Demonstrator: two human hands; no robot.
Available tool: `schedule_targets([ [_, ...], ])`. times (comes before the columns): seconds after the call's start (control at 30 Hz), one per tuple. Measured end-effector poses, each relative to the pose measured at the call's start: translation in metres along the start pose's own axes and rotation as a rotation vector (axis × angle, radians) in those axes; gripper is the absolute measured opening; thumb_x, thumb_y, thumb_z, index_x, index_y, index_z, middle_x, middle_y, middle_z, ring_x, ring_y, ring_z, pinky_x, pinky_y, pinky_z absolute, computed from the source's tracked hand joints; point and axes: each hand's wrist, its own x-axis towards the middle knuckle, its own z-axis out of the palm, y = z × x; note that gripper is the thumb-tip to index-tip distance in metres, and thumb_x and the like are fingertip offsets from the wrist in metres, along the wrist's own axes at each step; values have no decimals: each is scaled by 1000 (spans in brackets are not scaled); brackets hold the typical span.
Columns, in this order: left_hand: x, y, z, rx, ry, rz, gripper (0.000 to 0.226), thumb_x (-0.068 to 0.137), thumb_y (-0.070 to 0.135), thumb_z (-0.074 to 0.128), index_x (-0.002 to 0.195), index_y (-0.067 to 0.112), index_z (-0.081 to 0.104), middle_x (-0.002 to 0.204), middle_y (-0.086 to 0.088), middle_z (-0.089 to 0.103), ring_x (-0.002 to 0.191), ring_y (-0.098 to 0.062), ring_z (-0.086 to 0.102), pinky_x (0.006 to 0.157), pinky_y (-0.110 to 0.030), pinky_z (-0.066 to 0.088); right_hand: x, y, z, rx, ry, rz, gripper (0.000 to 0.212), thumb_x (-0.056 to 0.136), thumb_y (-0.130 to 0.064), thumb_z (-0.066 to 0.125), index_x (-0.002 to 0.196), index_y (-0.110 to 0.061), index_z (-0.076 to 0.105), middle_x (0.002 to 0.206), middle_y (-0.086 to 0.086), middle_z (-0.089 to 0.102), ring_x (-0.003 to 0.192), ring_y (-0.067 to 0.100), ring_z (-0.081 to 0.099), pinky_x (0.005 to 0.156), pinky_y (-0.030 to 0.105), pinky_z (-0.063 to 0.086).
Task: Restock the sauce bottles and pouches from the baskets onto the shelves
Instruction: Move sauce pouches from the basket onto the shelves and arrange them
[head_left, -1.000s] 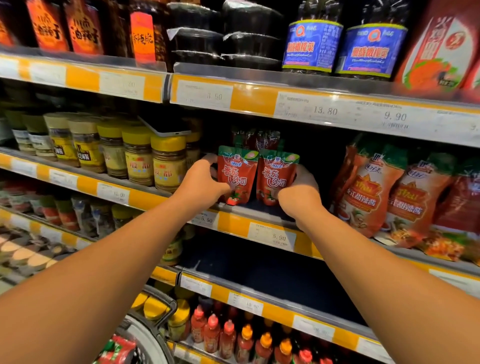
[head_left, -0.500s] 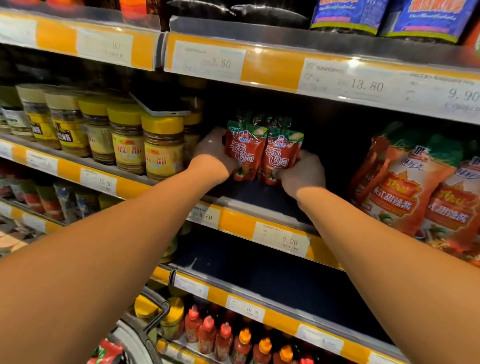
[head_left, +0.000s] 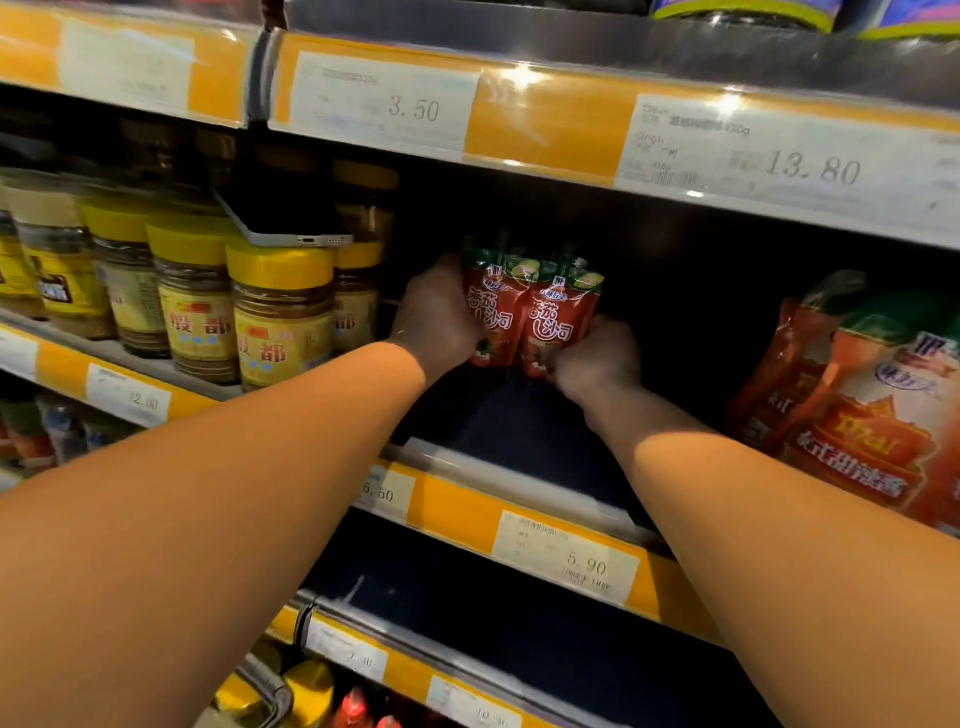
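Gripping two red sauce pouches (head_left: 530, 319) upright on the shelf (head_left: 519, 415), left hand (head_left: 436, 322) and right hand (head_left: 597, 358) each holding one.

Can't really see the fingers of the left hand (head_left: 436, 317), they're tucked behind the left ketchup pouch (head_left: 493, 317). Same deal with the right hand (head_left: 597, 358) and the right ketchup pouch (head_left: 558, 322), and both pouch bottoms are covered by knuckles. The big chili sauce pouches (head_left: 852, 410) get cut off at the right edge. The price tag (head_left: 130, 400) under the jars is too blurry to read. The phone (head_left: 285, 228) lying on the jar lids is mostly lost in shadow.
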Motion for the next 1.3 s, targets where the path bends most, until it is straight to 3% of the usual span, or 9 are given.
schedule_targets([
  [0.1,6,-2,2,-24,-12,-53,53,90,16,77,139,15,57,133,-8,65,123,-26,62,103,-40,52,10,-1,6,-26,-9,19,32,87,-11,78,119,-14,72,116,9,74,106,28,72,89,43,61],
  [0.37,12,-3,11,103,40,-94,30,99,12,64,130,13,63,127,-12,66,118,-28,64,99,-42,55,19,4,17,-84,30,-1,25,94,-16,70,119,-15,71,118,10,72,109,29,70,93,43,59],
  [0.5,16,2,13,121,34,-107,32,97,10,66,129,12,63,128,-12,66,119,-27,63,100,-40,55,20,6,18,-62,5,-1,25,91,-14,73,115,-18,71,114,9,73,107,30,70,92,45,59],
  [0.67,17,6,18,63,-9,-98,54,91,16,75,140,14,54,133,-9,63,124,-24,61,96,-30,50,21,10,19,-38,13,15,27,88,-16,78,114,-19,72,111,7,75,103,28,72,90,43,61],
  [0.8,18,2,19,51,1,-83,43,92,14,72,133,12,60,131,-12,65,122,-26,62,97,-33,52,24,10,22,-14,-7,23,26,86,-16,79,111,-18,72,107,7,75,99,28,73,88,43,61],
  [0.93,22,-1,19,90,-21,-71,39,93,15,73,130,10,63,128,-12,67,119,-27,64,99,-36,54,25,11,24,-14,-4,14,26,85,-16,79,110,-20,73,110,4,75,102,25,71,89,34,58],
  [1.1,22,0,17,158,-10,-73,40,94,13,71,132,10,58,129,-12,65,120,-26,63,93,-30,53,24,9,23,-22,-24,23,33,85,-21,82,117,-20,72,116,4,74,107,25,70,91,34,57],
  [1.2,17,4,10,156,-8,-92,53,93,12,71,141,10,49,134,-13,62,122,-27,61,89,-29,50,21,8,17,-43,-76,25,33,87,-19,80,119,-15,71,118,9,73,109,29,70,94,41,59],
  [1.3,5,9,-4,114,-41,-74,74,89,16,73,153,11,35,145,-15,52,132,-31,53,105,-38,49,11,4,2,62,-171,64,26,86,-14,82,106,-12,67,115,15,72,106,32,70,94,48,59],
])
